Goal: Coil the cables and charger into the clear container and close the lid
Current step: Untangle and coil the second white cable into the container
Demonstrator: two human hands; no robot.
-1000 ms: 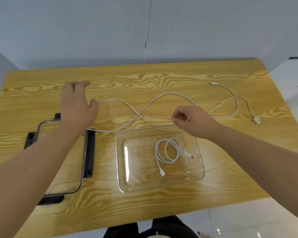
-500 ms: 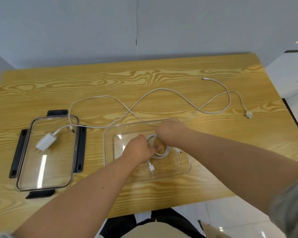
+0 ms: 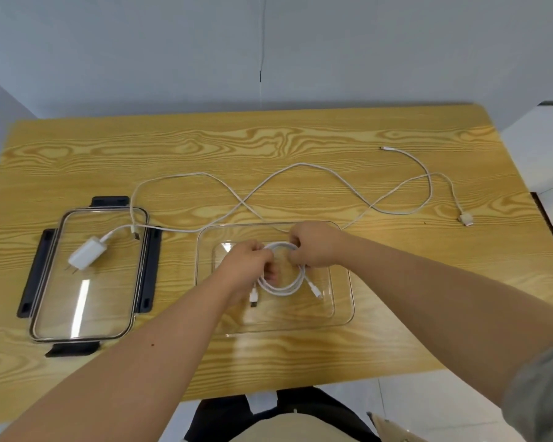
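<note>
A clear container [image 3: 344, 301] sits open at the table's middle front. Over it, my left hand [image 3: 248, 261] and my right hand [image 3: 313, 245] both grip a coiled white cable [image 3: 283, 287], its two plugs dangling inside the container. To the left lies the clear lid [image 3: 87, 311] with black clips, and a white charger [image 3: 85, 252] rests on it. From the charger a long white cable [image 3: 304, 167] snakes across the table. A second white cable [image 3: 428, 183] crosses it at the right and ends in a flat plug near the right edge.
The wooden table [image 3: 268, 138] ends at a grey wall behind and a white floor to the right. The long cables cover the strip behind the container. My lap shows below the front edge.
My left hand let the charger down onto the lid, and both hands moved into the container and took hold of the coiled cable, lifting it slightly.
</note>
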